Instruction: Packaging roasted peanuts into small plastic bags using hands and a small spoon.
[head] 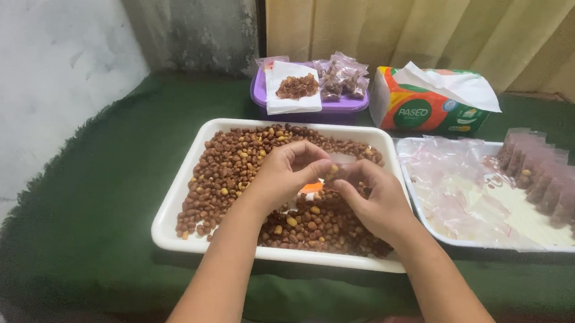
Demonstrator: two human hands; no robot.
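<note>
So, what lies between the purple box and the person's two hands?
In the head view, the far half of the white tray with brown peanuts lies between the purple box and the hands.

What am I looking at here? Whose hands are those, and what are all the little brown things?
The picture comes from a camera worn on a person's head, looking down, so you see that person's own two arms. The left hand and right hand meet over a white tray full of brown nuts. Together they pinch a small clear bag. To the right, another tray holds empty clear bags and a row of filled ones. Behind stand a purple box with more nuts on paper, and a tissue pack. Everything rests on a green cloth.
</note>
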